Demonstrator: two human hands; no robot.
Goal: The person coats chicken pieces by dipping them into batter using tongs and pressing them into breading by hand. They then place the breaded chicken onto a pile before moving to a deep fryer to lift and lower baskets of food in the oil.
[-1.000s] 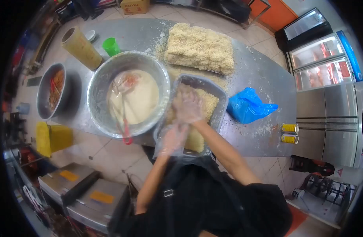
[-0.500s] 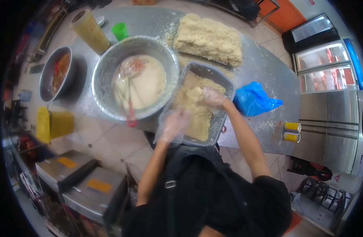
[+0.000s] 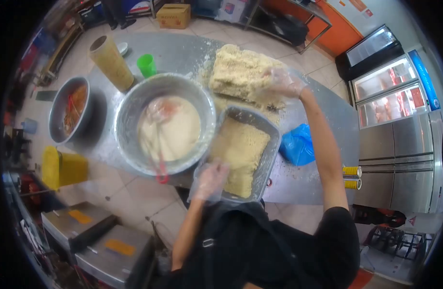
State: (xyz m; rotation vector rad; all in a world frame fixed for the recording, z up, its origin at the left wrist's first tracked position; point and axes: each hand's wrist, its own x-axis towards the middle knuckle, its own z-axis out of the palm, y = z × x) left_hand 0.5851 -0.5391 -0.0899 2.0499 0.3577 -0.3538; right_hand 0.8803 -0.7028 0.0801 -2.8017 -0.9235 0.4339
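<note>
My left hand [image 3: 211, 180], in a clear plastic glove, is at the near left corner of a grey tub [image 3: 266, 166] with its fingers curled. Pale yellow crumbs [image 3: 245, 147] fill much of that tub. Stretched out to the far right, my right hand [image 3: 286, 83], also gloved, lies with fingers extended over the right end of a long crumb-coated stack [image 3: 236, 72]. The fingertips blend into the crumbs there. Left of the tub stands a large metal bowl [image 3: 127, 115] of pale batter [image 3: 183, 127], with a red-handled utensil [image 3: 162, 168] leaning in it.
A blue plastic bag [image 3: 298, 144] sits right of the tub. On the left are a bowl [image 3: 57, 123] of orange-red food, a tall roll [image 3: 111, 65] and a green cup [image 3: 146, 65]. Yellow cans [image 3: 351, 171] stand near the right table edge. A yellow bin [image 3: 62, 168] is at left.
My right hand has left the crumbs in the tub and moved up and right onto the stack. My left hand stays by the tub's near left corner. The view has tilted up.
</note>
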